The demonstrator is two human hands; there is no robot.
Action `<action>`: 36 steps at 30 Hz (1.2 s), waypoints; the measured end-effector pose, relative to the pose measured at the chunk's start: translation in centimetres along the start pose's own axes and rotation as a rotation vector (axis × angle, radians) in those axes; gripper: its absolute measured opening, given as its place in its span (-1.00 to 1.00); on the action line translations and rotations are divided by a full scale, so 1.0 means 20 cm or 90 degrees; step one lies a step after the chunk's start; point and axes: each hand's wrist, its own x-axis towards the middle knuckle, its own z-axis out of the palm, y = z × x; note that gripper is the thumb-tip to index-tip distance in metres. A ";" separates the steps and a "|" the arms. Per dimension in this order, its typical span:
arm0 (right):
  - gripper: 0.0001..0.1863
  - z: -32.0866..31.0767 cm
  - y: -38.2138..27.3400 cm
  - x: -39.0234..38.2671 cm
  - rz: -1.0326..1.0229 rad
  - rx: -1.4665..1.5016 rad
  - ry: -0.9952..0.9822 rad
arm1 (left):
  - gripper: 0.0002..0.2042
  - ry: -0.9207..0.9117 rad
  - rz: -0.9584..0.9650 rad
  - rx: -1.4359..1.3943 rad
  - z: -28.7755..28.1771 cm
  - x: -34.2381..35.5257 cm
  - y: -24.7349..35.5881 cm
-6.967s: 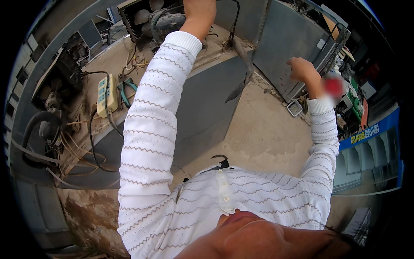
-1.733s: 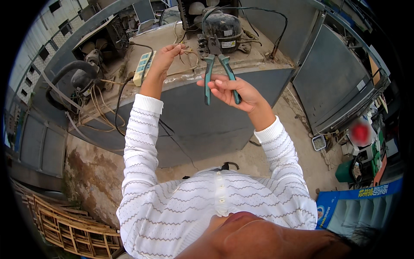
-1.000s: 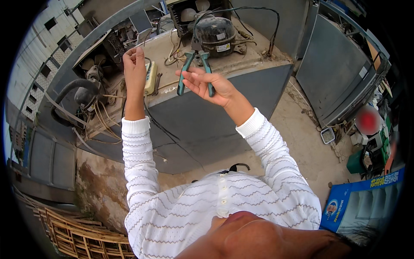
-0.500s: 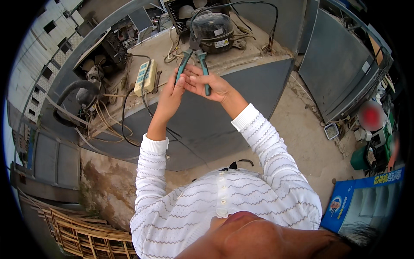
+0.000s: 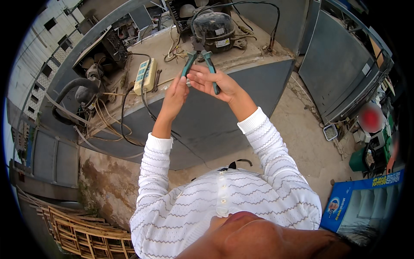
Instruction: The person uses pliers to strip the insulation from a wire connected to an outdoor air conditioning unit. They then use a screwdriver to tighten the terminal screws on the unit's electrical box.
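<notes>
A pair of pliers [image 5: 211,67] with teal handles points away from me, its handles spread apart. My left hand [image 5: 174,95] is closed on the left handle, fingers upward along it. The right handle passes between the thumb and palm of my right hand [image 5: 221,84], whose fingers reach left toward the left hand. The pliers' dark head is just in front of a black compressor [image 5: 214,29] on the worn bench top [image 5: 174,71]; whether they touch I cannot tell. Nothing distinct shows between the jaws.
A cream power strip [image 5: 145,77] and a wrench [image 5: 157,80] lie left of my hands. Further left stands another compressor [image 5: 87,94] with a thick black hose and loose wires. A grey cabinet [image 5: 336,64] is at the right, a blue-edged display case [image 5: 364,203] lower right, bamboo racks [image 5: 86,233] lower left.
The pliers' handles are spread a little wider. Both hands have shifted slightly right, and the fingers of the two hands overlap less than before.
</notes>
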 end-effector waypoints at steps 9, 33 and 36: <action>-0.39 -0.05 0.02 0.00 0.004 -0.014 -0.004 | -0.51 -0.014 0.061 0.038 0.04 -0.02 -0.02; -0.84 0.09 0.04 0.09 -0.019 -0.104 0.172 | -0.63 -0.035 -0.097 -0.183 0.04 0.00 0.04; -0.85 0.13 0.05 0.11 -0.008 -0.113 0.208 | -0.62 -0.031 -0.121 -0.176 0.01 0.00 0.07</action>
